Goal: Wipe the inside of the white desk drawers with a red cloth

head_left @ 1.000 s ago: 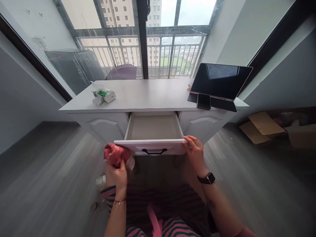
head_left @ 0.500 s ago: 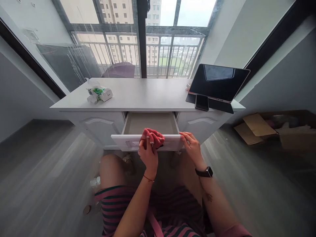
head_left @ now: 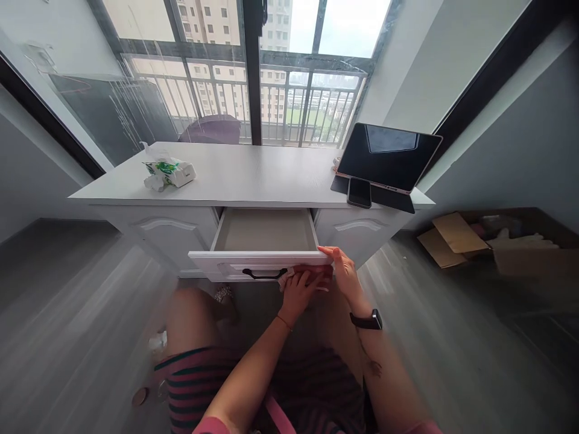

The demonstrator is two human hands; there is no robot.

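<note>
A white drawer (head_left: 265, 232) is pulled out from the white cabinet, and its inside is bare. My left hand (head_left: 299, 295) presses a red cloth (head_left: 323, 270) flat against the drawer's front, just right of the black handle (head_left: 262, 274). The fingers of that hand lie bent over the cloth, part of which is hidden beneath them. With its fingers over the top edge, my right hand (head_left: 346, 277) holds the right end of the drawer front; its thumb side is partly out of sight.
On the cabinet top (head_left: 266, 175) lie a tissue pack (head_left: 174, 173) at left, and a tablet (head_left: 389, 160) with a phone (head_left: 359, 193) at right. An opened cardboard box (head_left: 515, 253) stands on the floor at right. A small round object (head_left: 140, 396) lies on the floor at left.
My left hand has moved right and slightly down, carrying the cloth from the drawer front's middle to its right part. The handle is uncovered now. My right hand stays at the drawer's corner.
</note>
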